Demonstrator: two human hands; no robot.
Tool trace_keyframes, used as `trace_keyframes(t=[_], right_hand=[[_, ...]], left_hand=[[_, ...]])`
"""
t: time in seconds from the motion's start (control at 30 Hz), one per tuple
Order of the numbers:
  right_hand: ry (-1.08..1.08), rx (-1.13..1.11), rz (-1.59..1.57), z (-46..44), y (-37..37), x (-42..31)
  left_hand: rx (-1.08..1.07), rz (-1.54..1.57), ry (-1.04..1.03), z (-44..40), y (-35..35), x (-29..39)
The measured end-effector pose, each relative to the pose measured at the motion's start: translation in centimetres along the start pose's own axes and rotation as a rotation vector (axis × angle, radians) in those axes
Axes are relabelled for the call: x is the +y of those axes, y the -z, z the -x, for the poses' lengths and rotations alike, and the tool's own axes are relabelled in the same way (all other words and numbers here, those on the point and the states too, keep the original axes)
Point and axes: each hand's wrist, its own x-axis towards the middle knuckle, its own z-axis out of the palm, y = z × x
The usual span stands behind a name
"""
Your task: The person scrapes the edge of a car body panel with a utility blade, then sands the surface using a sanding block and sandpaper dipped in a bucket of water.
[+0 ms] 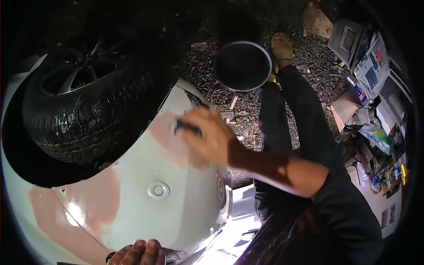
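My right hand [212,134] is blurred by motion and closed around a small dark block [187,129]. It is over a pinkish patch [164,132] on a pale car body panel [145,163]. My left hand [139,254] is at the bottom edge, its fingers lying on the lower part of the panel; the rest of it is out of view. Wet-looking pinkish patches [99,194] also cover the panel on both sides of a seam. A round cap [158,190] stands out from the panel's middle.
The wheel with its wet tyre [84,119] fills the arch on the left. On the gravel [247,115] stands a round dark basin [243,66], close to my sandalled foot [282,46]. Boxes, newspaper [373,68] and mixed litter are piled at the right.
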Motion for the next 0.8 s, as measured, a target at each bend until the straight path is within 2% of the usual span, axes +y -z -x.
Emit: trace_keyframes(t=[0.13, 0.17, 0.27, 0.3, 0.33, 0.37, 0.43, 0.5, 0.6, 0.63, 0.67, 0.73, 0.8], right_hand=[[0.052, -0.057, -0.021, 0.7, 0.1, 0.5], [-0.088, -0.12, 0.024, -1.9, 0.1, 1.5], [-0.097, 0.051, 0.087, -3.1, -0.8, 2.4], [-0.085, -0.033, 0.033, -1.2, -0.6, 1.6], [0.045, -0.052, 0.035, 0.9, 0.2, 0.1], [0.045, -0.058, -0.022, 1.3, 0.5, -0.7], [-0.023, -0.07, -0.072, 1.1, 0.1, -0.6], [-0.114, -0.067, -0.009, -3.3, 0.1, 0.7], [-0.124, -0.066, 0.012, -3.2, -0.5, 1.3], [-0.107, -0.091, 0.005, -0.8, -0.1, -0.6], [0.039, -0.123, -0.028, 1.5, 0.4, -0.9], [0.082, -0.217, -0.095, 1.9, 1.0, -0.7], [0.109, -0.119, -0.033, -0.6, -0.5, 2.0]], left_hand=[[-0.059, -0.021, 0.021, -0.4, 0.6, 0.3], [-0.066, -0.022, 0.037, -0.4, 0.8, 0.4], [-0.023, -0.034, 0.037, -0.4, 0.7, 0.3], [-0.002, -0.041, 0.027, -0.4, 0.4, 0.2], [0.009, -0.041, 0.017, -0.2, 0.0, 0.0], [0.003, -0.036, 0.005, -0.4, -0.2, -0.1], [-0.014, -0.031, -0.004, -0.7, 0.1, 0.0], [-0.005, -0.053, 0.017, -0.6, 0.2, 0.4], [0.014, -0.003, 0.022, -0.3, 0.1, 0.1], [0.022, -0.001, 0.004, -0.5, 0.1, 0.0], [0.021, 0.005, -0.012, -0.7, 0.1, -0.1], [-0.002, -0.01, -0.012, -0.7, 0.1, -0.2], [-0.019, -0.067, 0.024, -0.4, 0.1, 0.2]])
